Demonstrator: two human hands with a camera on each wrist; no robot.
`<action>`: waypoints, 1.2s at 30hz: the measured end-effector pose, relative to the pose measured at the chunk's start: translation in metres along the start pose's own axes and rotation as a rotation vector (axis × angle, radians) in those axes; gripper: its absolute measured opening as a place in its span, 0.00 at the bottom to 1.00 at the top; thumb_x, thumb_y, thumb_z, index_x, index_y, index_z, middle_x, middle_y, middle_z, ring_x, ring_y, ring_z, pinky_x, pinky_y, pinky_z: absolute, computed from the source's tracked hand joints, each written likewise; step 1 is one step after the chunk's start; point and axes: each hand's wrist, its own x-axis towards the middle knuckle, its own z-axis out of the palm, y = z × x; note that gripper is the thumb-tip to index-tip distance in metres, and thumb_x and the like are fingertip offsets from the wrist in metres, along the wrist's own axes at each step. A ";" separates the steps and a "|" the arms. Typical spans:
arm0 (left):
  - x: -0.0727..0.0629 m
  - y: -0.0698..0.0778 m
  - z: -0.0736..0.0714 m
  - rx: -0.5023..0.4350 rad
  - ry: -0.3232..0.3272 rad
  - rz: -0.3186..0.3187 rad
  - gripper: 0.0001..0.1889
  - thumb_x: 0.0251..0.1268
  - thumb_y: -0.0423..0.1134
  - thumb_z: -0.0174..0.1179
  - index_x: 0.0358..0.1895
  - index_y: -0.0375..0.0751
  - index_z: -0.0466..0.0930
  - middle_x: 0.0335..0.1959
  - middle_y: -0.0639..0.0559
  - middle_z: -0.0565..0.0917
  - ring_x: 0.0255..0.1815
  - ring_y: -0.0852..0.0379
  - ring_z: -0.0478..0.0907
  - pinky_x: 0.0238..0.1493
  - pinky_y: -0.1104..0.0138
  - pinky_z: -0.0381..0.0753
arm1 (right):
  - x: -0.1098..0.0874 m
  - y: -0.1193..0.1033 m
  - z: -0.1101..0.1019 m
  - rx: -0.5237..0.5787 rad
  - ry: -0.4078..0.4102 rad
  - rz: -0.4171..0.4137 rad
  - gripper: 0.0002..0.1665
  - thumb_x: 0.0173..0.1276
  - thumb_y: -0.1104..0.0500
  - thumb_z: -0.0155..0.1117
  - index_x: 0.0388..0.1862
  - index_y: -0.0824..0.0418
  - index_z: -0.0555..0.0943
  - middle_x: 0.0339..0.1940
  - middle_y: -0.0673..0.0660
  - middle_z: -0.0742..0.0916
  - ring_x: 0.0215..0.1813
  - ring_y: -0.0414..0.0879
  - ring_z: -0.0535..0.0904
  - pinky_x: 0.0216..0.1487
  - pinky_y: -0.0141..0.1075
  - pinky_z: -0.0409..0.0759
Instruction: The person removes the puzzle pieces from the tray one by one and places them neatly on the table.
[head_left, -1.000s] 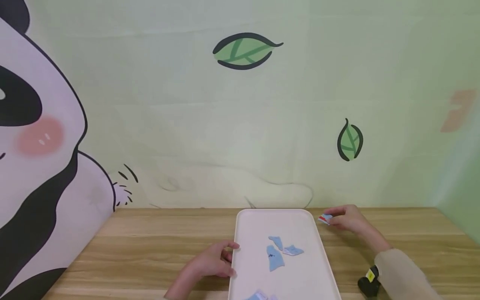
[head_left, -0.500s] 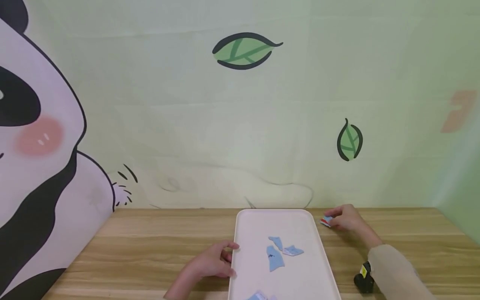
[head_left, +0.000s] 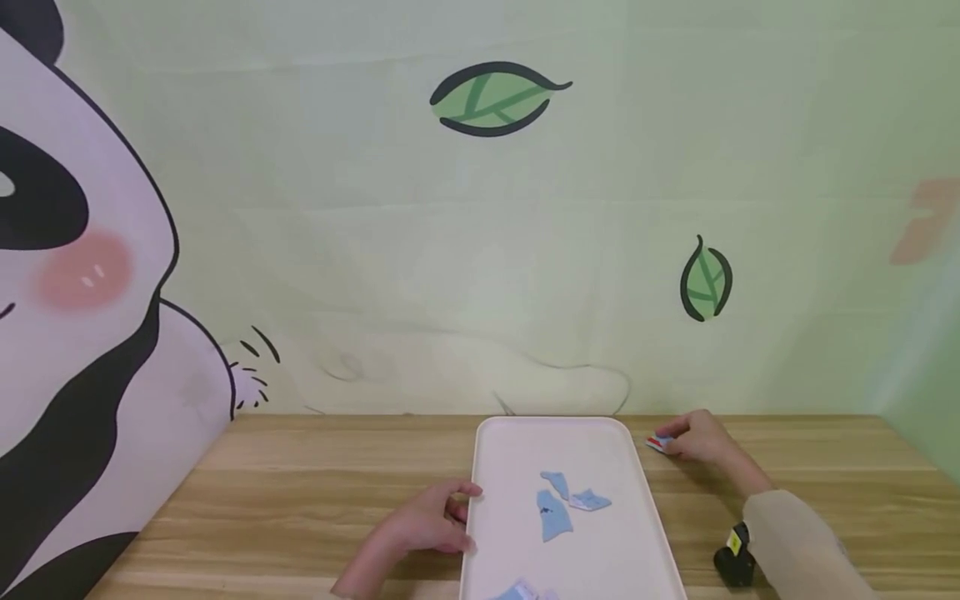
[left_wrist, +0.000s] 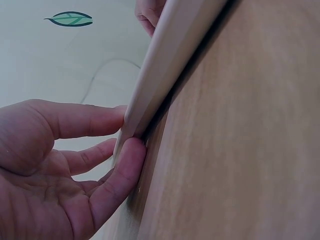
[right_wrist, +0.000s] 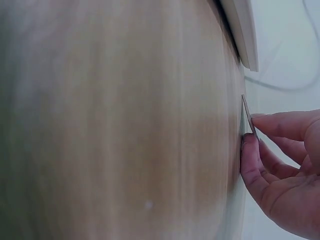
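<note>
My left hand (head_left: 431, 523) holds the left rim of a white rectangular tray (head_left: 502, 533), thumb and fingertips at its edge; the left wrist view shows them around the rim (left_wrist: 165, 55). Lying in the tray are several flat, jagged blue puzzle pieces, among them a larger one (head_left: 553, 518), a narrow one (head_left: 556, 483) and one with a pale edge (head_left: 590, 500). Beyond the tray's far right corner, my right hand (head_left: 697, 437) pinches a small blue, white and red puzzle piece (head_left: 657, 442). The right wrist view has this thin piece (right_wrist: 248, 116) edge-on, low over the table.
More blue pieces (head_left: 517, 591) lie at the tray's near end, cut off by the frame. The wooden table (head_left: 337, 467) meets a pale green wall (head_left: 375, 250) with leaf and panda drawings. A black device (head_left: 735, 558) with a yellow label sits at the right wrist.
My right hand has shifted slightly to the right with its piece, which now lies flatter. The left hand keeps its place on the tray, and the pieces there have not moved.
</note>
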 end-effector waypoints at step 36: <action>0.000 0.000 0.000 0.004 -0.001 -0.003 0.32 0.40 0.19 0.62 0.56 0.29 0.66 0.31 0.45 0.71 0.28 0.56 0.71 0.29 0.67 0.80 | -0.027 -0.020 0.001 0.080 -0.099 -0.194 0.20 0.58 0.66 0.62 0.46 0.79 0.75 0.42 0.70 0.82 0.42 0.54 0.79 0.38 0.34 0.79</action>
